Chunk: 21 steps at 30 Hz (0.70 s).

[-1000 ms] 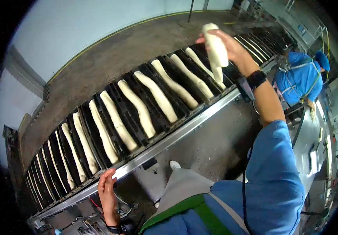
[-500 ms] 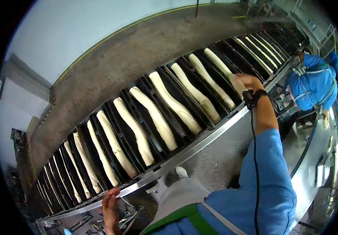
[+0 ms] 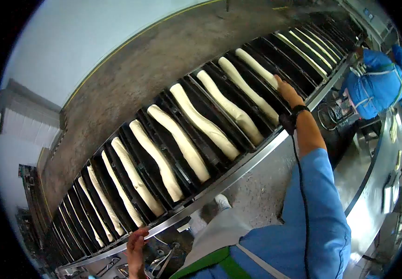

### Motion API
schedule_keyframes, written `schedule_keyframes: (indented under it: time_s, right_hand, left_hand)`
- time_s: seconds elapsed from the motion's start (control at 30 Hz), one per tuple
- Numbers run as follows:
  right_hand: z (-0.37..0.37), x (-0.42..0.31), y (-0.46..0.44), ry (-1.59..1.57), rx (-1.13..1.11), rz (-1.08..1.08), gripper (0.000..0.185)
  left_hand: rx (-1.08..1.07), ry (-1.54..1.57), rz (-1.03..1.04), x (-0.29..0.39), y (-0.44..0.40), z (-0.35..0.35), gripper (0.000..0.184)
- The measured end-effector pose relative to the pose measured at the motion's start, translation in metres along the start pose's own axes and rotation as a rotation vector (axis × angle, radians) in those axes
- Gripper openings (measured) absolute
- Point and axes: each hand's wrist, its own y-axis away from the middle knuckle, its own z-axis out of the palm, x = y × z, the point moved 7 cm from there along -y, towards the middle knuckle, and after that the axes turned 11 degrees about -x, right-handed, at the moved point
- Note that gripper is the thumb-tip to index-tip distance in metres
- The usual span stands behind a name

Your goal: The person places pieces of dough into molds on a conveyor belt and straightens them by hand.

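Note:
Long pale dough strips (image 3: 190, 149) lie one to a slot in a row of black trays (image 3: 182, 173). My right hand (image 3: 289, 94) rests over the near part of one dough strip (image 3: 256, 66) toward the right, its fingers stretched along the dough and hiding that end. A dark strap with a small device sits on my right wrist. At the front metal rail (image 3: 217, 189), my left hand (image 3: 136, 246) is beside the near end of a tray, fingers apart and slightly bent, holding nothing I can see.
A person in blue (image 3: 373, 86) works at the right, near the far end of the conveyor. Behind me to the right runs a metal table (image 3: 361, 223) with more dough strips along it. Beyond the trays are a brown floor (image 3: 126, 83) and a pale wall (image 3: 70, 46).
The view has shifted slightly. My right hand has turned a little and its fingers now point farther up along the dough strip. My left hand stays by the rail.

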Motion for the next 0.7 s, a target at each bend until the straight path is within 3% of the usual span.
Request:
schedule_keyframes:
  time_s: [0.07,0.1,0.13,0.17,0.23,0.27,0.33,0.37,0.4,0.43,0.47,0.53,0.57,0.6,0.63,0.67,0.7]
  right_hand:
    - [0.015,0.015,-0.023,0.042,0.183,-0.207,0.062]
    - [0.017,0.023,-0.025,-0.033,0.194,-0.252,0.051]
    - [0.024,0.047,-0.039,-0.035,0.191,-0.243,0.051]
    - [0.044,0.079,-0.061,0.154,0.064,-0.232,0.046]
    - [0.034,0.071,-0.022,0.144,0.071,-0.251,0.038]
    - [0.01,0.042,0.03,-0.054,0.199,-0.29,0.039]
    - [0.021,0.028,0.016,0.377,-0.011,-0.196,0.024]
    - [0.04,0.067,-0.015,0.272,0.099,-0.218,0.022]
    - [0.026,0.056,0.007,0.158,0.055,0.011,0.025]
    - [0.048,0.089,-0.029,0.295,0.144,-0.276,0.027]
    - [0.044,0.085,-0.021,0.255,0.22,-0.394,0.035]
    - [0.016,0.013,0.035,-0.359,0.16,-0.297,0.052]
    - [0.018,0.007,0.047,-0.02,0.32,-0.189,0.056]
    - [0.02,-0.011,0.053,0.212,0.503,-0.22,0.043]
    - [0.018,-0.031,0.075,0.187,0.426,-0.121,0.048]
    - [0.02,-0.045,0.092,0.33,0.541,-0.095,0.061]
    - [0.028,-0.04,0.086,0.407,0.543,-0.078,0.051]
  left_hand:
    - [-0.015,-0.043,-0.003,0.004,0.001,0.002,0.025]
    - [-0.023,-0.077,-0.004,0.004,0.002,0.002,0.029]
    - [-0.031,-0.081,-0.008,0.002,0.003,0.001,0.029]
    - [-0.027,-0.07,0.01,0.0,0.004,0.0,0.029]
    - [-0.015,-0.049,0.028,-0.007,0.005,-0.005,0.028]
    - [-0.022,-0.033,0.014,-0.012,0.005,-0.007,0.027]
    - [-0.051,0.018,0.073,-0.001,0.012,0.005,0.022]
    - [-0.022,0.072,0.054,-0.003,0.017,0.007,0.022]
    - [0.019,0.13,0.036,-0.009,0.022,0.005,0.021]
    - [-0.019,0.062,0.062,-0.007,0.024,0.006,0.021]
    - [-0.059,-0.009,0.083,-0.007,0.027,0.005,0.021]
    - [-0.026,0.107,0.056,-0.028,0.039,-0.002,0.023]
    - [-0.026,0.095,0.075,-0.033,0.042,-0.005,0.024]
    - [-0.021,0.081,0.1,-0.04,0.05,-0.007,0.024]
    - [0.017,0.048,0.145,-0.048,0.057,-0.012,0.025]
    - [0.055,0.013,0.188,-0.055,0.067,-0.017,0.026]
    - [0.033,0.062,0.178,-0.061,0.074,-0.019,0.026]
